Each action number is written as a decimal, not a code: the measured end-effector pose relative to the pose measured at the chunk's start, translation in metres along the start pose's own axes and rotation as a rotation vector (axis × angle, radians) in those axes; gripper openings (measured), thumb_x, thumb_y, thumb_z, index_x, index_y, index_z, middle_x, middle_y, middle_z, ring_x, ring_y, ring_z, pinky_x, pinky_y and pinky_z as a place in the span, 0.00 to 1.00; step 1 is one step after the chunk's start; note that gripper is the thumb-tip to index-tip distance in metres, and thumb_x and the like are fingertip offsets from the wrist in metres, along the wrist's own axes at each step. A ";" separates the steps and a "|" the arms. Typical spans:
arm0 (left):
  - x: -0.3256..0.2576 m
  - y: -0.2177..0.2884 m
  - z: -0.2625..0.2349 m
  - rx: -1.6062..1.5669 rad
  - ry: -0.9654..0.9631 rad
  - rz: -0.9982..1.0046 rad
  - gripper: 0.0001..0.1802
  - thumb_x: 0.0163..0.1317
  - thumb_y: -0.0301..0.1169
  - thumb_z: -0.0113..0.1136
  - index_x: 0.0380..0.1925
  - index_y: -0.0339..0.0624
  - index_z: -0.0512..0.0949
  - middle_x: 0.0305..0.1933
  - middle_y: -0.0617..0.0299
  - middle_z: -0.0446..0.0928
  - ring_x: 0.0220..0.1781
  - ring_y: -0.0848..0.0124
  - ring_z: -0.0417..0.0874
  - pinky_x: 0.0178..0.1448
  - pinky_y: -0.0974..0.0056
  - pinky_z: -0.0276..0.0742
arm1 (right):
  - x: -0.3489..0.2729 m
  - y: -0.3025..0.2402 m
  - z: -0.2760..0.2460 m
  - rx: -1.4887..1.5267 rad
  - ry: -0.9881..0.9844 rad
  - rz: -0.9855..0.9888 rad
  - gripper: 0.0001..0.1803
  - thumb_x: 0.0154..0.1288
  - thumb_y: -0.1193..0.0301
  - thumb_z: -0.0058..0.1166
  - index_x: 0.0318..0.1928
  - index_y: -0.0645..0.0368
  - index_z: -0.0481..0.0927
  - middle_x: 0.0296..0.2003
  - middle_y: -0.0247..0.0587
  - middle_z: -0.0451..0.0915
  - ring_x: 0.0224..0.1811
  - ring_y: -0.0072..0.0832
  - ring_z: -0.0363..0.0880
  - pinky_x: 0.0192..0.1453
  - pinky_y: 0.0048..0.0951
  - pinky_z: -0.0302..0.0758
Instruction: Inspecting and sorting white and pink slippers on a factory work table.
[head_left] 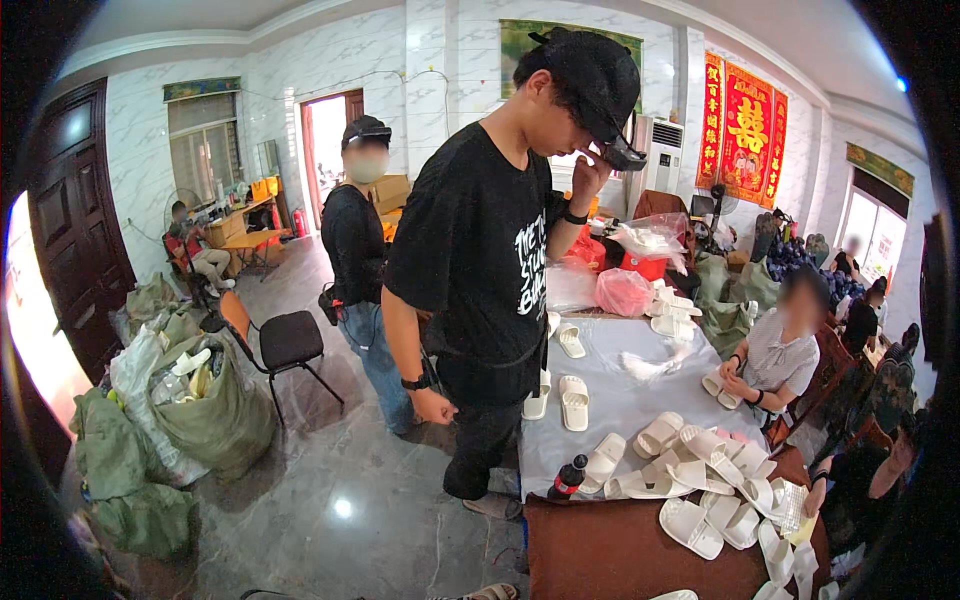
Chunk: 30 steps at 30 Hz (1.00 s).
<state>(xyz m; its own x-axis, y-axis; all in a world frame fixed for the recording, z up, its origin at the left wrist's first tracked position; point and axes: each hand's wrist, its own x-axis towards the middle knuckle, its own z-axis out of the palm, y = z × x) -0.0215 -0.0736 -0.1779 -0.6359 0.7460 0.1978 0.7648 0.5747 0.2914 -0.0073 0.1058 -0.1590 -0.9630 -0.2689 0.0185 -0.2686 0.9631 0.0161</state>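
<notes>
The pale slippers point(690, 470) look like smooth, matt moulded foam or plastic. They lie on a surface point(620, 400) under a thin, glossy plastic sheet; its near end is matt brown cloth point(610, 555). The floor point(340, 500) is polished, reflective stone tile. The sacks point(215, 415) are coarse woven green fabric.

2 red hanging banners with gold characters point(745, 130) on the right back wall. A green framed picture point(520, 40) hangs high at centre. Red plastic bags point(622, 292) and clear plastic bags point(655, 238) sit at the table's far end.
</notes>
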 end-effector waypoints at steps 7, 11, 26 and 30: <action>0.003 -0.003 -0.005 -0.071 -0.075 -0.049 0.18 0.66 0.34 0.46 0.51 0.40 0.76 0.59 0.56 0.71 0.63 0.62 0.67 0.63 0.56 0.63 | 0.005 0.002 0.010 -0.024 0.001 -0.015 0.10 0.67 0.68 0.48 0.34 0.60 0.79 0.33 0.48 0.79 0.40 0.42 0.79 0.42 0.41 0.76; 0.010 -0.010 -0.015 -0.239 -0.167 -0.093 0.17 0.68 0.33 0.44 0.49 0.40 0.77 0.60 0.56 0.71 0.64 0.62 0.66 0.65 0.56 0.63 | 0.009 0.006 0.015 0.023 0.090 -0.057 0.11 0.67 0.67 0.48 0.34 0.61 0.79 0.33 0.49 0.80 0.40 0.43 0.79 0.43 0.41 0.76; 0.006 -0.007 0.033 -0.032 0.155 -0.019 0.17 0.62 0.36 0.50 0.48 0.43 0.78 0.58 0.62 0.70 0.57 0.67 0.70 0.54 0.61 0.65 | 0.002 -0.007 0.013 0.230 0.171 0.133 0.09 0.64 0.71 0.49 0.39 0.65 0.76 0.37 0.57 0.77 0.43 0.53 0.74 0.48 0.49 0.71; 0.008 -0.008 0.033 0.038 0.083 0.003 0.18 0.62 0.37 0.50 0.49 0.44 0.78 0.56 0.63 0.71 0.58 0.66 0.69 0.57 0.59 0.65 | 0.000 -0.004 0.031 0.273 0.237 0.165 0.09 0.65 0.71 0.49 0.39 0.65 0.77 0.37 0.57 0.77 0.43 0.54 0.74 0.50 0.49 0.70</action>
<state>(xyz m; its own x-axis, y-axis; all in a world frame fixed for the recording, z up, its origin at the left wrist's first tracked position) -0.0296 -0.0613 -0.2100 -0.6387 0.7183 0.2760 0.7692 0.5860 0.2549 -0.0074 0.1023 -0.1900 -0.9704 -0.0743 0.2296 -0.1373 0.9524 -0.2721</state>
